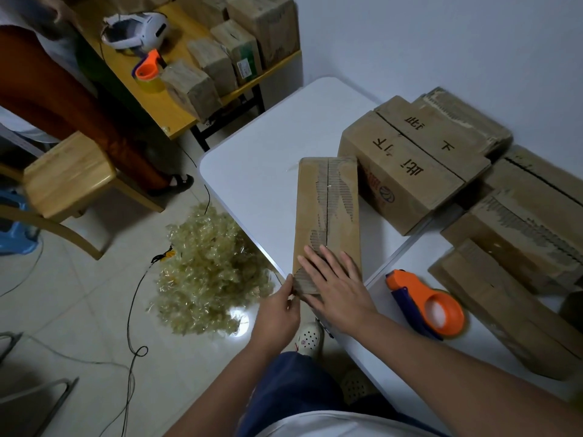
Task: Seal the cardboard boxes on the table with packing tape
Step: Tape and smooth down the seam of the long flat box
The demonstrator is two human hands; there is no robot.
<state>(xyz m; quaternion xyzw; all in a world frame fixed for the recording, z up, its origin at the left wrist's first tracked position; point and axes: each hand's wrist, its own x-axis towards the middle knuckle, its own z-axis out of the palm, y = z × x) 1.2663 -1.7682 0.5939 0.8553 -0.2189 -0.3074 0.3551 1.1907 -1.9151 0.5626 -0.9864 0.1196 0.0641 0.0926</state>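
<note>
One head-worn camera looks steeply down, close over the white table (pixel 268 159).

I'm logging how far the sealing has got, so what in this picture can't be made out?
- Long box, head view: its near end is covered by the right hand and left hand, so any tape there is hidden.
- Tape dispenser: motion blur hides how much tape is left.
- Boxes at right: cut off by the frame edge and blurred.
- Printed box: its side logo is too small to read.
</note>
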